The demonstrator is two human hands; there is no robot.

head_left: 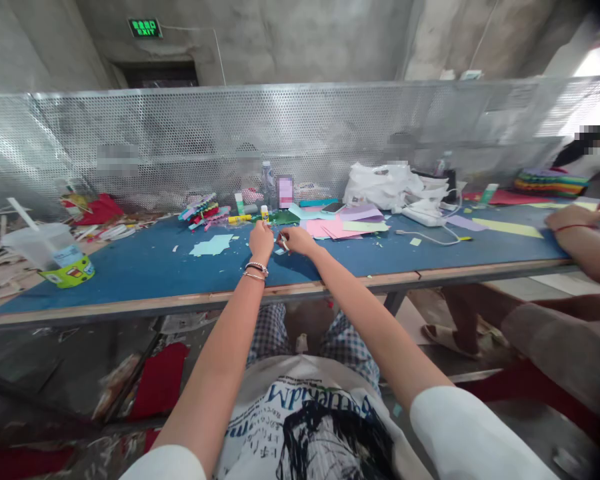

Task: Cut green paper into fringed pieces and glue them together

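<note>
Over the blue table [130, 273], just short of the paper pile [340, 227]: left hand [261, 241] bunched, fingertips up at a small glue stick [265, 213], touching or just shy, can't tell; right hand [297, 240] pinching a tiny white scrap [283, 243] above the tabletop. Looks feather-light and floppy, likely to crease or blow off, so best nipped gently by its edge.

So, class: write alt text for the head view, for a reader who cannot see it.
Two bare hands meet over a blue table: the right hand pinches a small white piece, the left hand close beside it. Around them sit coloured paper sheets, a glue stick and a plastic cup; another person's arm rests at right.
</note>
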